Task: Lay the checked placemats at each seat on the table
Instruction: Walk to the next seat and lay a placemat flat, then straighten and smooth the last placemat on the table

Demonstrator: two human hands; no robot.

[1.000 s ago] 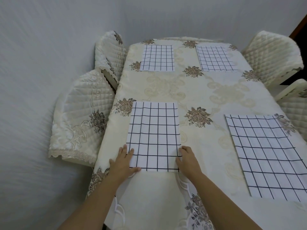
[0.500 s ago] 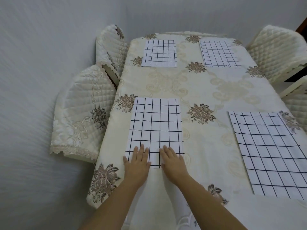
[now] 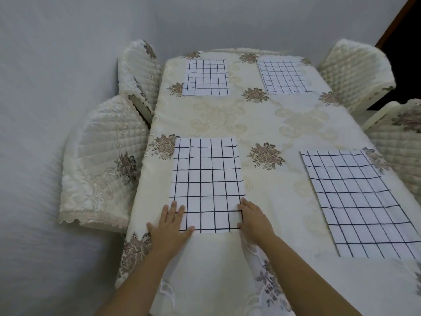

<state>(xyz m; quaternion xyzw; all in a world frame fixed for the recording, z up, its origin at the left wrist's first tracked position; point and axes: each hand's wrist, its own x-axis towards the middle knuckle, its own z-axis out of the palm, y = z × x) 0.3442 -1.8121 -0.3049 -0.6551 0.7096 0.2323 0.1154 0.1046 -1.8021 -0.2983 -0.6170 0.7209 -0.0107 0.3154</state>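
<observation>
Several white placemats with black checks lie flat on the cream floral tablecloth (image 3: pixel 262 124). The near left placemat (image 3: pixel 206 181) is under both my hands. My left hand (image 3: pixel 169 224) presses flat on its near left corner with straight fingers. My right hand (image 3: pixel 254 218) lies flat on its near right corner. A near right placemat (image 3: pixel 362 201) lies by the right edge. Two more, the far left placemat (image 3: pixel 206 77) and the far right placemat (image 3: pixel 284 76), lie at the far end.
Quilted cream chairs stand around the table: two on the left (image 3: pixel 102 160) (image 3: pixel 139 71) against a grey wall, two on the right (image 3: pixel 357 71) (image 3: pixel 401 142). A dark doorway (image 3: pixel 407 42) shows at the top right.
My hands have slid apart from the middle of the near edge of the placemat out to its two near corners. The camera view has shifted slightly.
</observation>
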